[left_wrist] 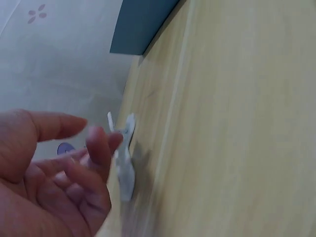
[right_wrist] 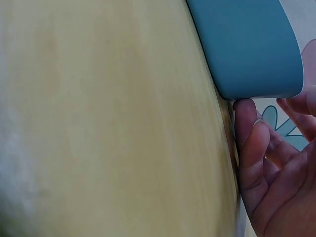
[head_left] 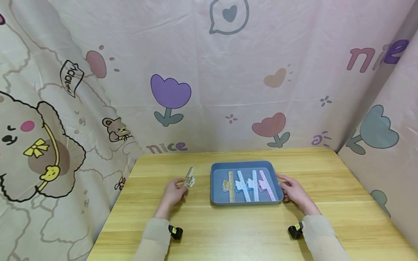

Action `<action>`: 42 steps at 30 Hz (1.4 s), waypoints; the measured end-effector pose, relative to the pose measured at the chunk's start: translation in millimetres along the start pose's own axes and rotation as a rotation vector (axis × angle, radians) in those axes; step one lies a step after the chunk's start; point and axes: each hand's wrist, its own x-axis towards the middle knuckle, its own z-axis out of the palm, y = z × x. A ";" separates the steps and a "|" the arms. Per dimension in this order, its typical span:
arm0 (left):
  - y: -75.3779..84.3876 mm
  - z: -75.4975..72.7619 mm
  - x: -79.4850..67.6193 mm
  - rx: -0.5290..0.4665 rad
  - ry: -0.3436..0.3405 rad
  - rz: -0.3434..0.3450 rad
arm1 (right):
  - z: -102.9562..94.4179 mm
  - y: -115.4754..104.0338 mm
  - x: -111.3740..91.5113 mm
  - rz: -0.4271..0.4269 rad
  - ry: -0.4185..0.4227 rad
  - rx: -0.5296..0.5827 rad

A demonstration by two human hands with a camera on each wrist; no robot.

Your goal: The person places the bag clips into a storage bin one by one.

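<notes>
On the table left of the tray is a clear ruler clip with gold markings. My left hand is right at it, fingertips overlapping its near end. In the left wrist view the thumb and forefinger stand apart, while another fingertip reaches the side of the white-edged clip. My right hand rests against the right wall of the blue-grey tray, fingertips on its outer side. Inside the tray lie a gold ruler clip, two light-blue ruler clips and a pink ruler clip in a row.
The light wooden table runs back to a printed curtain, which also hangs along the left and right sides. Both wrists wear a small black camera, the left camera and the right camera.
</notes>
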 end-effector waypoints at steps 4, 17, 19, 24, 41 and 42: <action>-0.2 9.3 -0.7 -0.034 -0.060 0.010 | 0.5 0.5 0.7 -0.001 0.002 0.002; -3.1 31.5 7.0 -0.180 -0.005 -0.067 | 1.7 1.2 0.9 0.004 -0.003 0.013; -3.4 31.9 7.1 -0.183 0.017 -0.064 | 1.7 0.9 0.8 0.004 -0.003 0.013; -5.1 28.9 7.4 -0.182 0.073 -0.069 | 1.4 0.9 0.9 -0.003 -0.001 0.012; -11.5 15.8 5.9 -0.188 0.239 -0.041 | 0.3 1.4 0.6 -0.026 -0.004 0.010; -11.6 15.9 5.7 -0.184 0.242 -0.035 | 0.2 1.5 0.6 -0.025 -0.004 0.011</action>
